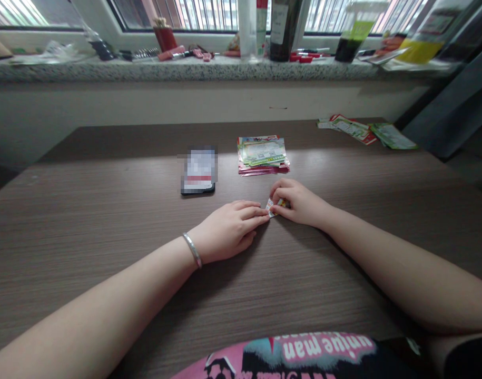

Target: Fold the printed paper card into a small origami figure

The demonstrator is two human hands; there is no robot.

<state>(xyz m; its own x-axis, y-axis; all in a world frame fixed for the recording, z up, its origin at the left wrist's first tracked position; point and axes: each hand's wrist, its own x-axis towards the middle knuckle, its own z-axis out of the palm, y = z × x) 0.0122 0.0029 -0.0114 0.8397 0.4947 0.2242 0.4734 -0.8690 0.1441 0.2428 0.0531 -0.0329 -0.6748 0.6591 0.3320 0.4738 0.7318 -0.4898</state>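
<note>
Both hands meet at the middle of a brown wooden table (86, 210). My left hand (228, 229), with a silver bangle on its wrist, rests on the table and presses its fingertips on a small folded piece of colourful paper (273, 206). My right hand (298, 202) pinches the same paper from the right side. Most of the paper is hidden under the fingers. Just beyond the hands lies a stack of colourful printed paper sheets (262, 154).
A phone (199, 172) lies face up left of the stack. More leaflets (363, 129) are spread at the table's far right. The stone windowsill (146, 68) behind holds bottles, a red cup, pens and other clutter. A dark slanted panel (450, 116) stands at right.
</note>
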